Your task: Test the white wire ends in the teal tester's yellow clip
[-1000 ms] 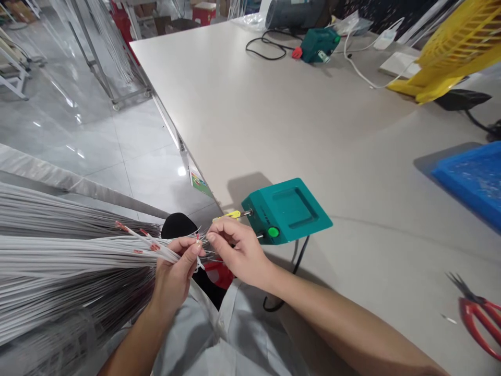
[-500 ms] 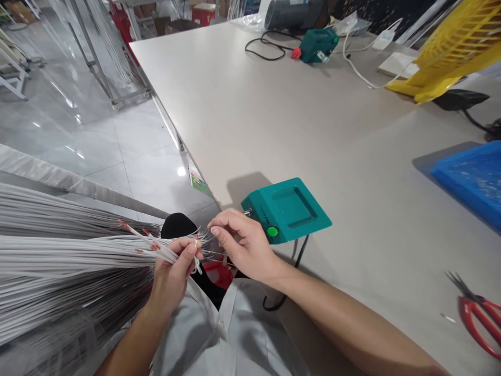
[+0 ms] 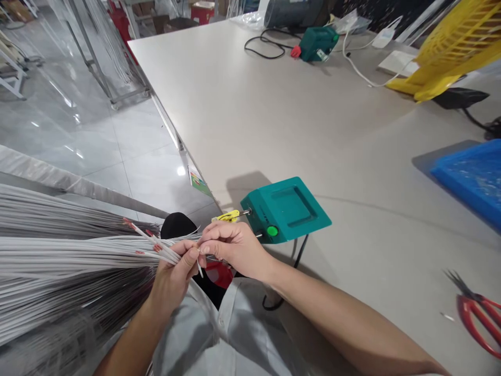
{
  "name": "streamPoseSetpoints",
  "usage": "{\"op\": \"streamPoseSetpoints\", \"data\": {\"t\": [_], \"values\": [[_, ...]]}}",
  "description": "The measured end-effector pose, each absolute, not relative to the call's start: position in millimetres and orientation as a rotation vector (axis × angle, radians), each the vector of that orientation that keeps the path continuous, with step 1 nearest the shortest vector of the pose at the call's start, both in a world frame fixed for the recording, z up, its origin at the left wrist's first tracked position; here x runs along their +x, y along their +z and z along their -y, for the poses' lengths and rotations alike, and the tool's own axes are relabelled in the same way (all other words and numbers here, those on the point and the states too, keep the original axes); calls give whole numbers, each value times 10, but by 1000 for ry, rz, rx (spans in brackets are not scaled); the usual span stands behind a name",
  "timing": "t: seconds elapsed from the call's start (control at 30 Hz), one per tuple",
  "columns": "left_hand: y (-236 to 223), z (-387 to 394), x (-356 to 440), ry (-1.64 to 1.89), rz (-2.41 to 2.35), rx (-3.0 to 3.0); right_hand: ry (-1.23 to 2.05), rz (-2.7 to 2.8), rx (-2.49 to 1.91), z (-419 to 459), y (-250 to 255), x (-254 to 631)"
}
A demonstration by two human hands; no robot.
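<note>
My left hand is closed around a few white cables whose other ends show bare copper strands. At its thumb and forefinger, my right hand pinches the tip of one of these cables; the fingertips of both hands meet there. Just beyond my right hand, a green device with a round green button sits at the table edge. A yellow clip is on its metal post. A thick bundle of white cables stretches out to the left.
Red-handled scissors lie on the table at right, below a blue tray. Farther back are a yellow fan-like frame, a second green device and a dark motor. A metal rack stands on the floor.
My right hand has moved left and down to meet my left fingertips at the cable end, hiding its red tip. The yellow clip and more of the device's posts have come into view.
</note>
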State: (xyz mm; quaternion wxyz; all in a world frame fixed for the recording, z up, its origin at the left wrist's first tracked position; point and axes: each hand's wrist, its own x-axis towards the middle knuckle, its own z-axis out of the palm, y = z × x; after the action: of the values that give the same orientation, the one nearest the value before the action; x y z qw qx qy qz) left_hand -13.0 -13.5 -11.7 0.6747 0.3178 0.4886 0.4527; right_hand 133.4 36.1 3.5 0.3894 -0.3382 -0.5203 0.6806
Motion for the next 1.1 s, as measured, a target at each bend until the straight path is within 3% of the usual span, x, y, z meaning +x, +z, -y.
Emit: {"op": "streamPoseSetpoints", "data": {"t": [0.23, 0.47, 0.73, 1.1], "values": [[-130, 142, -21, 1129, -1065, 645, 1658, 1177, -962, -282, 26, 1268], [-59, 151, -23, 1120, -1469, 907, 1438, 1317, -1122, -269, -13, 1287], [-87, 118, -23, 1107, -1140, 452, 1570, 1374, -877, -308, -48, 1294], [-103, 172, -51, 1124, -1236, 647, 309, 2305, -973, -262, -76, 1396]]}}
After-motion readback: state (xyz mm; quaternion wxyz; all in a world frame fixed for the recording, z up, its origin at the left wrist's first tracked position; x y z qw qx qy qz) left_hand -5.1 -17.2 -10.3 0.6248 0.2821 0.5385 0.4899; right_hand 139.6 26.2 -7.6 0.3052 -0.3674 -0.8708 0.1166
